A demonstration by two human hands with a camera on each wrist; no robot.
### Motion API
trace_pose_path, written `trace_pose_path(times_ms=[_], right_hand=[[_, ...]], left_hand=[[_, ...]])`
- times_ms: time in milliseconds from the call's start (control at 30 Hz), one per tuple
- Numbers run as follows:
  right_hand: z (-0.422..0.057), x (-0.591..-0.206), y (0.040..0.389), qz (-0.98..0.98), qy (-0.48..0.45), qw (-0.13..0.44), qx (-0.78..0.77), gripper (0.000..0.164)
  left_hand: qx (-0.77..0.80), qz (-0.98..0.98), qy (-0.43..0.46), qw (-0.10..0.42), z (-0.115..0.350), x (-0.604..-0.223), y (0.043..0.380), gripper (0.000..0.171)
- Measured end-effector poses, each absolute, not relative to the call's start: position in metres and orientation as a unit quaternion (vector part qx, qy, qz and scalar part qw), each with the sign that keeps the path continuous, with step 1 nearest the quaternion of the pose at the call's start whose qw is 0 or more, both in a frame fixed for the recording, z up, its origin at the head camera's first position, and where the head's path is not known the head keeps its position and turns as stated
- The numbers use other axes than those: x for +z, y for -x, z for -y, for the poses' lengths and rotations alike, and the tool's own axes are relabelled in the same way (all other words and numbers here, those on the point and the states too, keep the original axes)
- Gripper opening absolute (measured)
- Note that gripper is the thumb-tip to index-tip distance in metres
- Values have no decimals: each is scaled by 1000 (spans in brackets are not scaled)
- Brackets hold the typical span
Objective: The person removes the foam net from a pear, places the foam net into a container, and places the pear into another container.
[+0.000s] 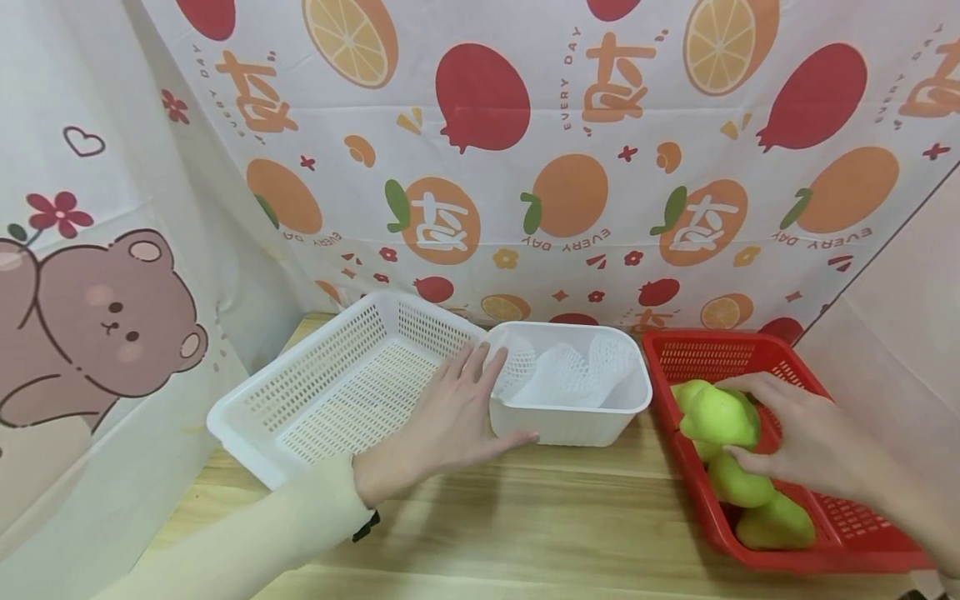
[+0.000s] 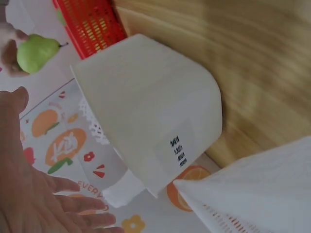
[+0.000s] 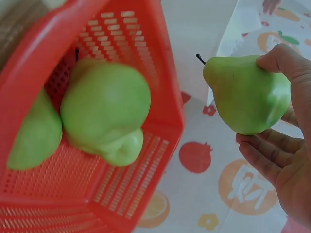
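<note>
My right hand (image 1: 817, 437) grips a green pear (image 3: 248, 94) by its wide end, above the red basket (image 1: 682, 467). Its thumb and fingers lie on opposite sides of the fruit, and the dark stem points away from the palm. Several more green pears (image 1: 776, 523) lie in that basket. With fingers spread, my left hand (image 1: 442, 425) hovers beside the small white bin (image 1: 562, 427) and holds nothing. White foam net sleeves (image 1: 564, 375) lie inside the bin. In the left wrist view, one sleeve (image 2: 125, 189) sticks out past the bin's rim.
A shallow white slotted basket (image 1: 352, 404) stands on the left, its corner close to the bin. All three containers sit on a wooden table (image 1: 540, 517). Behind them hangs a fruit-print cloth (image 1: 637, 108); a bear-print cloth (image 1: 120, 317) hangs at left.
</note>
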State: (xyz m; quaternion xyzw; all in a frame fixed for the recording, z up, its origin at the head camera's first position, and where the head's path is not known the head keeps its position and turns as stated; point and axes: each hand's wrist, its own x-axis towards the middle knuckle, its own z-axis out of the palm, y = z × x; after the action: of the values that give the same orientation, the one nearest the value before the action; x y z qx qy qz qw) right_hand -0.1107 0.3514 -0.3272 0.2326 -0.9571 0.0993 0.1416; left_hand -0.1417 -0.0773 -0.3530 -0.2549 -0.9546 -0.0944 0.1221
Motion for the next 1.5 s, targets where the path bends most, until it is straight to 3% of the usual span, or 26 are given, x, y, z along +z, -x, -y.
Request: trace_pose_path(times_ms=[267, 433, 1100, 1500], right_hand=[[-370, -327, 128, 968, -218, 100, 77, 78], [-378, -327, 140, 972, -211, 62, 78, 76], [-377, -348, 179, 976, -211, 1, 58, 67], [-377, -370, 193, 975, -207, -20, 81, 68]], left_hand=[[-123, 961, 233, 87, 87, -365, 119, 116], [-134, 957, 232, 110, 89, -374, 108, 117], [-115, 946, 246, 175, 92, -416, 76, 121], [-106, 952, 243, 154, 92, -423, 71, 118]])
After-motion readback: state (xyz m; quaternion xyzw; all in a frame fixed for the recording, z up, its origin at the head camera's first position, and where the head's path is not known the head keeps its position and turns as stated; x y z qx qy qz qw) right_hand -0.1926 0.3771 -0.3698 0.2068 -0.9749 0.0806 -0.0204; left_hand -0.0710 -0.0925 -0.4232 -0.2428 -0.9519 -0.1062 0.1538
